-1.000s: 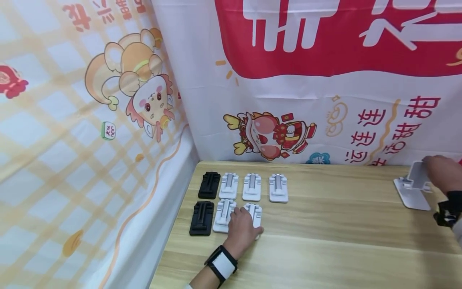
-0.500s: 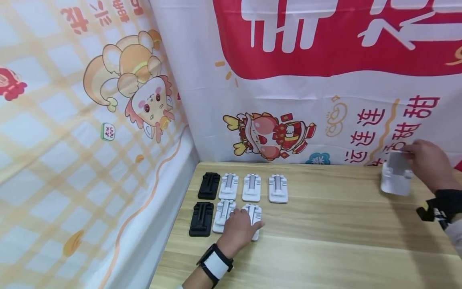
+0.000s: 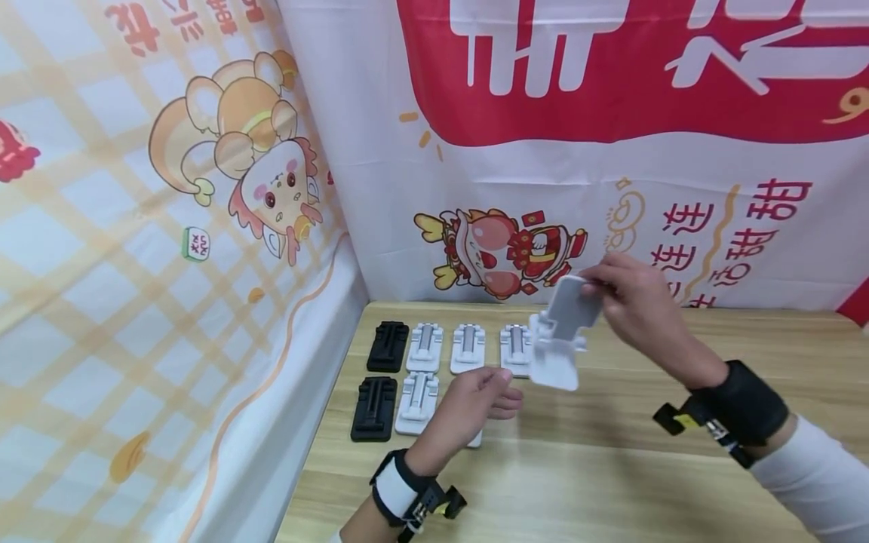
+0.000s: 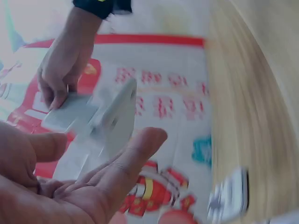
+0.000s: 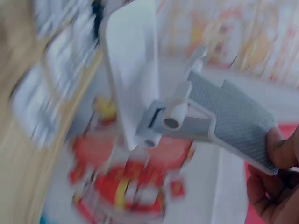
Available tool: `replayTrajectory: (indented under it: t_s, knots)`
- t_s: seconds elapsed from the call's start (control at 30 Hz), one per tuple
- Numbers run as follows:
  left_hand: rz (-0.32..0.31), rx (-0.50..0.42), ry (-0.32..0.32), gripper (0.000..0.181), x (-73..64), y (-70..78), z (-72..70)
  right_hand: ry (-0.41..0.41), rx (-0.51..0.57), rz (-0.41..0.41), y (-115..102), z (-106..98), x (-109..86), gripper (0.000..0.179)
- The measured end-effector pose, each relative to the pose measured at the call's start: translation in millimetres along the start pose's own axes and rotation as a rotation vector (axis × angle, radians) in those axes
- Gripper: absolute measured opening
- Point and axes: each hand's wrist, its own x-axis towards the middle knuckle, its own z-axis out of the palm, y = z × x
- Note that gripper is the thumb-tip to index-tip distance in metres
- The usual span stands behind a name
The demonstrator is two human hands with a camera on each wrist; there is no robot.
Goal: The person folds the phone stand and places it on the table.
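A white phone stand (image 3: 553,363), unfolded, hangs above the table in my right hand (image 3: 638,305). Thumb and fingers pinch the edge of its upper plate, whose grey textured pad (image 5: 229,109) shows in the right wrist view. My left hand (image 3: 478,400) is held just left of the stand's base, fingers extended and thumb apart. In the left wrist view the left palm (image 4: 88,196) faces the stand (image 4: 122,116), and the base overlaps the fingers. Beneath the left hand, a folded white phone stand (image 3: 475,440) is mostly hidden.
Folded phone stands lie in two rows on the wooden table (image 3: 679,490): black ones (image 3: 388,347) at the left, white ones (image 3: 468,348) beside them. A printed cloth (image 3: 380,188) hangs behind the table, and another cloth (image 3: 224,324) borders its left side.
My right hand has lifted the unfolded stand from the table's right side and carried it left. My left hand has come off the folded white stand and turned toward the raised one.
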Motion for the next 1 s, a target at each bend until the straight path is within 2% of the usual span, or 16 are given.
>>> replayTrajectory:
  t_s: [0.13,0.2,0.27,0.4,0.5,0.57,0.7,0.77,0.87,1.0]
  knots:
    - [-0.027,-0.230,-0.095,0.040,-5.3,7.1,2.5,-0.025,0.062,-0.037,-38,11,0.6,0.012]
    - [-0.060,-0.312,-0.105,0.038,-6.9,8.4,1.9,-0.036,0.069,-0.052,-51,14,0.1,0.010]
    - [-0.081,-0.351,-0.097,0.038,-7.8,8.8,0.6,-0.043,0.066,-0.063,-60,16,-0.1,0.010]
    - [-0.110,-0.385,-0.086,0.038,-8.7,9.5,-2.3,-0.065,0.048,-0.070,-68,17,-0.1,0.011]
    - [-0.130,-0.410,-0.100,0.039,-10.8,11.9,-3.3,-0.099,0.080,-0.052,-68,17,0.3,0.015]
    - [-0.139,-0.437,-0.112,0.040,-13.1,14.6,-3.9,-0.159,0.154,-0.017,-67,17,0.4,0.026]
    - [-0.133,-0.486,-0.125,0.045,-18.0,22.5,-4.1,-0.331,0.365,0.108,-65,17,-0.1,0.061]
    - [-0.123,-0.501,-0.127,0.048,-19.8,26.8,-4.0,-0.385,0.441,0.150,-65,17,0.1,0.074]
    - [-0.117,-0.508,-0.132,0.050,-21.5,31.6,-4.0,-0.403,0.472,0.170,-66,18,1.0,0.080]
    - [-0.132,-0.496,-0.127,0.049,-23.7,35.1,-4.6,-0.370,0.427,0.163,-70,19,0.9,0.072]
